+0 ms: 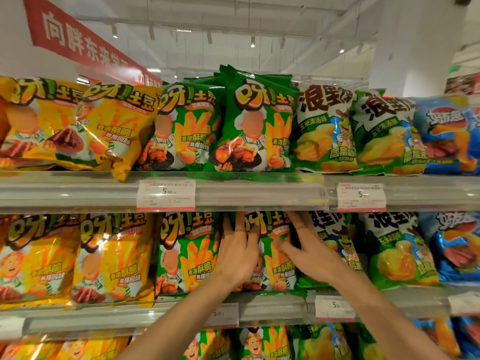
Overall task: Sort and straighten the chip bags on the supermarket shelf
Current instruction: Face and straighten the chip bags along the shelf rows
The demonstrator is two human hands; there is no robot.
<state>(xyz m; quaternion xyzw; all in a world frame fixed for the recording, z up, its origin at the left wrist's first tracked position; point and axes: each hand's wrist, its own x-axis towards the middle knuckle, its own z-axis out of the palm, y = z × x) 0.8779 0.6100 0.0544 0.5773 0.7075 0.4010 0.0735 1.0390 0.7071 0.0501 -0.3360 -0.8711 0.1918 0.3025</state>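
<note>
Both hands are flat against one green chip bag (272, 255) on the middle shelf, just below the centre of the frame. The left hand (240, 253) lies on the bag's left half with its fingers straight and spread, the fingertips reaching up under the shelf rail (233, 198) above; it holds nothing, only presses. The right hand (309, 250) rests on the bag's right edge, fingers likewise stretched and splayed, partly over the neighbouring green-and-white bag (335, 242). Neither hand closes round the bag, so this looks like pushing and squaring, not lifting: one palm on each side would let the person press the bag back and stand it upright in its row. To the left of it stands a second green bag (187, 253) of the same kind, and further left two yellow bags (78, 255) fill the middle-left of the frame. At the right edge sits a blue bag (457, 248). The top shelf, across the upper half, repeats the same colour order, and there a yellow bag (122, 131) leans out over the shelf lip while a green bag (257, 120) stands forward of its stack, so both probably still need straightening. White price tags (166, 194) hang on the rail. A red banner (78, 40) crosses the upper left.
</note>
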